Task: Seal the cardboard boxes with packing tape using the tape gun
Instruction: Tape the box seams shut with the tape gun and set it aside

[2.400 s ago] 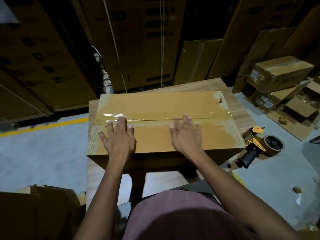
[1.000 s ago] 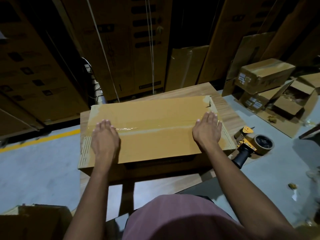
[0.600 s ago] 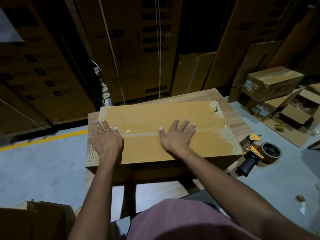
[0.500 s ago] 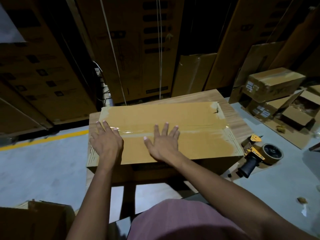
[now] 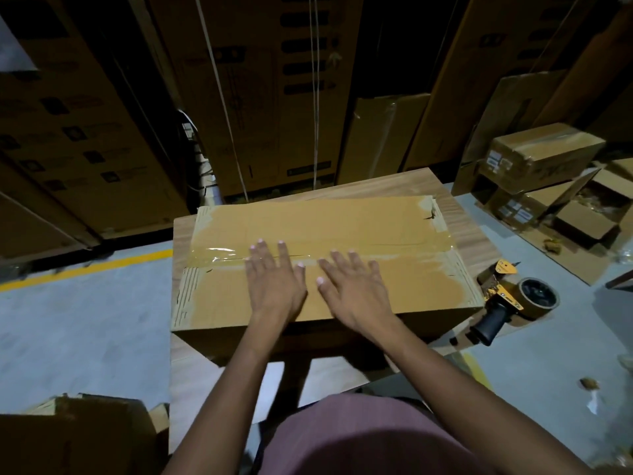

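Clear tape [image 5: 219, 257] is already spanning the box [image 5: 342, 228] seam while the left hand [image 5: 275, 286] and right hand [image 5: 356, 293], fingers flat, are pressing it; tape gun [image 5: 507, 303] is lying unused, right.

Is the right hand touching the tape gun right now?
Apart. The head view shows the right hand flat on the cardboard box, while the tape gun lies off the box's right end with box top showing between them.
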`<state>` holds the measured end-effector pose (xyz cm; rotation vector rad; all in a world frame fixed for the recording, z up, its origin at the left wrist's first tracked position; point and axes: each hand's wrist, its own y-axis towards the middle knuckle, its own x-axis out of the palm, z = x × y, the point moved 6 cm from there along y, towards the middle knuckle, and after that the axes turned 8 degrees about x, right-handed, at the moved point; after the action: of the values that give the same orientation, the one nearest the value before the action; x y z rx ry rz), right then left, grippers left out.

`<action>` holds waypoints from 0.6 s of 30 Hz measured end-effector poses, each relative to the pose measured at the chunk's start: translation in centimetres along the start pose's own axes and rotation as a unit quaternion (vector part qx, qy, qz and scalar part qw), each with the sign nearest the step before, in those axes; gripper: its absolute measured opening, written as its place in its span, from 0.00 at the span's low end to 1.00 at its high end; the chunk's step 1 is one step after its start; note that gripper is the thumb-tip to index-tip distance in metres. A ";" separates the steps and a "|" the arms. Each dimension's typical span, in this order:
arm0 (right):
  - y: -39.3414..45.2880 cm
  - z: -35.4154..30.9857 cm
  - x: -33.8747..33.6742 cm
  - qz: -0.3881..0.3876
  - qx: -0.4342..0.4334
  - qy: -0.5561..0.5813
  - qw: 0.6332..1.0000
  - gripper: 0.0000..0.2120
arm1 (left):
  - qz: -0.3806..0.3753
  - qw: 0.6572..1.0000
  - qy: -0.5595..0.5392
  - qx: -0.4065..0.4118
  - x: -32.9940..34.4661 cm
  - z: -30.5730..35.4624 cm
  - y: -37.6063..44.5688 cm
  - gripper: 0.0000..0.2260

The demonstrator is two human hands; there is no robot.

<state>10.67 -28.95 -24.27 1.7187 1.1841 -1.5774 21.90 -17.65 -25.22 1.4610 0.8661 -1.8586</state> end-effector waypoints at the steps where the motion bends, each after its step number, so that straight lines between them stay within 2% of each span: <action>1: 0.4 2.3 -0.4 0.005 0.050 -0.012 0.999 0.31 | -0.010 1.000 0.000 0.024 0.4 1.7 0.2 0.30; 3: 0.5 7.6 -1.4 0.010 0.170 -0.031 0.985 0.31 | -0.029 0.997 0.000 0.070 0.9 5.1 0.6 0.30; 5: -0.8 12.6 -2.2 0.028 0.285 -0.003 0.958 0.32 | -0.045 0.992 0.002 0.115 1.4 8.5 0.9 0.30; 8: -3.4 17.1 -2.7 0.074 0.377 0.041 0.922 0.33 | -0.065 0.981 0.005 0.183 2.2 13.5 1.0 0.30; 10: -4.3 18.0 -2.9 0.111 0.377 0.077 0.916 0.33 | -0.071 0.970 0.007 0.230 2.5 16.6 0.8 0.31; 13: -4.0 18.8 -3.2 0.140 0.324 0.093 0.931 0.34 | -0.072 0.957 0.007 0.281 2.9 20.5 0.8 0.31; 18: -2.1 21.3 -4.1 0.148 0.248 0.064 0.955 0.39 | -0.055 0.970 -0.006 0.238 3.3 22.1 1.4 0.30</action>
<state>-1.82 -46.87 -23.95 2.2206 0.5642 -1.6831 9.64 -36.41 -24.73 1.7046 0.5201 -2.2653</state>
